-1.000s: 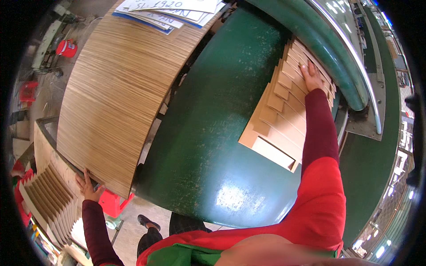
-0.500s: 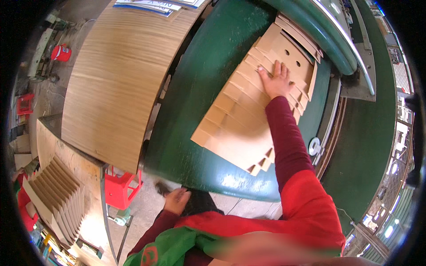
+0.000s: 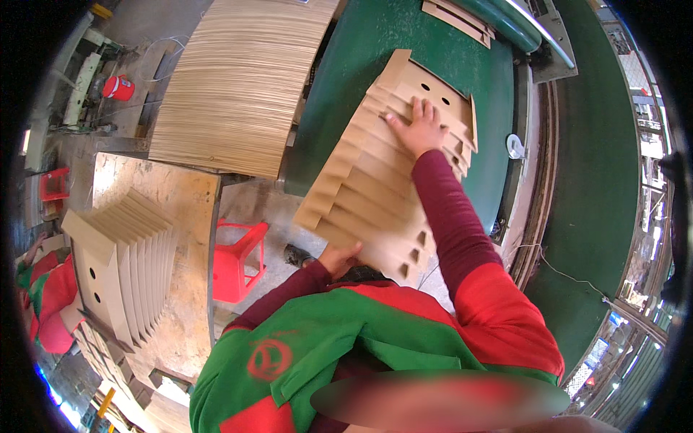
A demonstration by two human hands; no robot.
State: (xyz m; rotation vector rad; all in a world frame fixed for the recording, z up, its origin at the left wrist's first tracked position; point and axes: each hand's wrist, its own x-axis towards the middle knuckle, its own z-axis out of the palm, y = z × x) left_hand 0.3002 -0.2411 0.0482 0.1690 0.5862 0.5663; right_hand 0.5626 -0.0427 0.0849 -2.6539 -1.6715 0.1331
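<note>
A fanned batch of flat brown cardboard blanks lies half on the green machine table and overhangs its near edge. My right hand presses flat on top of the blanks, fingers spread, near the far end with the small punched holes. My left hand grips the near overhanging edge of the same batch from below, thumb on top.
A tall stack of cardboard sheets lies left of the table. A wooden bench carries upright blanks. A red plastic stool stands on the floor below. Another person in red is at the far left.
The batch has slid off the table toward me. My left hand left the big stack at the left and took the batch's near edge. My right hand stayed on top.
</note>
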